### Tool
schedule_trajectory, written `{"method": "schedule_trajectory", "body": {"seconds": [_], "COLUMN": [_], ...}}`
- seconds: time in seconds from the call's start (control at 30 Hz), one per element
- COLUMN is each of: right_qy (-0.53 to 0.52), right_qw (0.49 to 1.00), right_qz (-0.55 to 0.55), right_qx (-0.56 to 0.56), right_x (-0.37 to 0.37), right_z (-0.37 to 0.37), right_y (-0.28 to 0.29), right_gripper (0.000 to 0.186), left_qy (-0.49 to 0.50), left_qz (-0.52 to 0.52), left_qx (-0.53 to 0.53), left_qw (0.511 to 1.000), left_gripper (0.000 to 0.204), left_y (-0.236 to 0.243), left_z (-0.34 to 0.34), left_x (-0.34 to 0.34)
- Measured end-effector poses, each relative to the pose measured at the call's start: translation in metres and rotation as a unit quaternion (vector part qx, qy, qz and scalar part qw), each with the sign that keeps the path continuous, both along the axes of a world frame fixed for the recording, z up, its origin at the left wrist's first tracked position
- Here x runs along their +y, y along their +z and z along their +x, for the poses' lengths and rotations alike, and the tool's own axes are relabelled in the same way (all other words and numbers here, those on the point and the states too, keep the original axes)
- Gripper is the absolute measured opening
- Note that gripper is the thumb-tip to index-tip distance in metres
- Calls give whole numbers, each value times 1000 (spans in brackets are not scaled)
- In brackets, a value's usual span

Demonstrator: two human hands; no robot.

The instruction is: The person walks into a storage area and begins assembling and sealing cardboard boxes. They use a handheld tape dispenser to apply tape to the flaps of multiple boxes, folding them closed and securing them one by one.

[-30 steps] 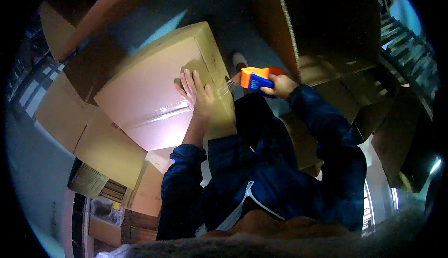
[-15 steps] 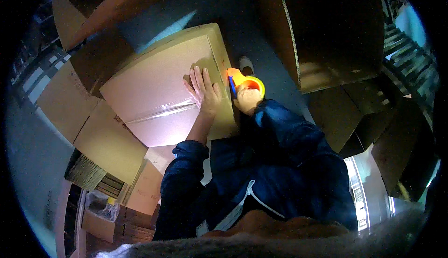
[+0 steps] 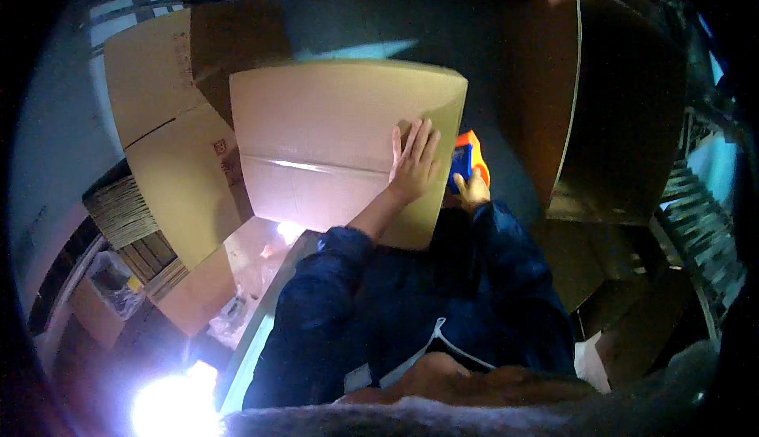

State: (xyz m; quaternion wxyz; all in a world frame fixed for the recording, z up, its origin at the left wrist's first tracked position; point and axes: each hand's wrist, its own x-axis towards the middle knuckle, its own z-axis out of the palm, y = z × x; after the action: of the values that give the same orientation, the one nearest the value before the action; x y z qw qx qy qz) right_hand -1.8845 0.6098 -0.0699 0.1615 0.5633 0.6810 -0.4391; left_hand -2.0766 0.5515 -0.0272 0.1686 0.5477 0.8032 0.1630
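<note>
A large closed cardboard box (image 3: 316, 113) stands in front of me, with a shiny strip of clear tape (image 3: 304, 166) along the seam of its top. My left hand (image 3: 413, 167) lies on the top near the right edge, palm down and fingers stretched out. Just off the box's right side, my right hand (image 3: 477, 190) is closed around an orange and blue tape dispenser (image 3: 462, 162). Whether the dispenser touches the box's side I cannot tell, and part of it is hidden by the hand.
Open cardboard boxes stand at the left (image 3: 178, 176) and the right (image 3: 545, 81). Stacked flat cardboard (image 3: 122, 212) lies at the far left, above clear plastic wrap (image 3: 117, 283). A bright light glares at the lower left. Slatted racks (image 3: 704, 216) line the right rim.
The view has turned, so the box appears straighter and farther right. The tape dispenser has tilted, showing more of its blue side. My left hand stays flat on the box top.
</note>
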Motion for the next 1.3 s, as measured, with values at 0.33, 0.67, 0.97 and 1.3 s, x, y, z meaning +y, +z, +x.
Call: {"method": "schedule_trajectory", "body": {"seconds": [0.33, 0.67, 0.97, 1.3], "right_qy": [152, 281, 324, 82], "right_qw": [966, 833, 857, 961], "right_qz": [168, 442, 382, -28], "right_qx": [128, 180, 122, 261], "right_x": [78, 161, -33, -110], "right_z": [-94, -249, -247, -219], "right_y": [73, 122, 93, 176], "right_gripper": [37, 30, 24, 36], "left_qy": [511, 550, 542, 571], "left_qz": [-92, 156, 223, 112], "left_qx": [12, -560, -704, -680], "left_qw": [854, 600, 402, 445], "left_gripper": [74, 64, 65, 43], "left_y": [-12, -19, -29, -67], "left_z": [-299, -245, -201, -126], "left_x": [-250, -259, -223, -245]}}
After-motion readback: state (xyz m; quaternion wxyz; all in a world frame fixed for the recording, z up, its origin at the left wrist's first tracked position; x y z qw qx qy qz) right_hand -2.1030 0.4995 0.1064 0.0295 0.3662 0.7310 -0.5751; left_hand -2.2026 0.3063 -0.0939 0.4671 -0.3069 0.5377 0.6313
